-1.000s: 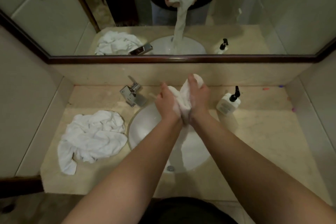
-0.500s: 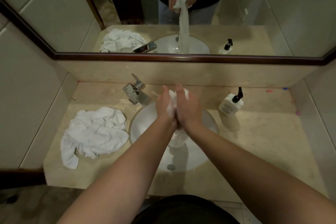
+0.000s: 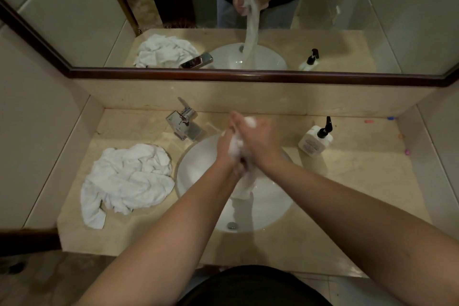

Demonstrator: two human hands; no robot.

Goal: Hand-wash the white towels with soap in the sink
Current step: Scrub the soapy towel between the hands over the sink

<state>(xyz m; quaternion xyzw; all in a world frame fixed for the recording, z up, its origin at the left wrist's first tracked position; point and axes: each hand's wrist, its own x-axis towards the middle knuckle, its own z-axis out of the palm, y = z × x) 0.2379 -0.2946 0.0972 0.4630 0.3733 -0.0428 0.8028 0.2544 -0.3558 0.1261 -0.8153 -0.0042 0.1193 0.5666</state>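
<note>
The right hand (image 3: 260, 139) has slid over the left hand (image 3: 227, 149); both are squeezing a soapy, bunched white towel (image 3: 244, 181) hanging over the sink (image 3: 196, 171). More towels (image 3: 126, 181) are lying on the desk (image 3: 347, 181).

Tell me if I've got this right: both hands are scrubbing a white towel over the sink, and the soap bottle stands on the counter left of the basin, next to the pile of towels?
Not quite. In the head view the soap bottle stands right of the sink, apart from the pile of towels on the left. Both the left hand and right hand do scrub a white towel.
</note>
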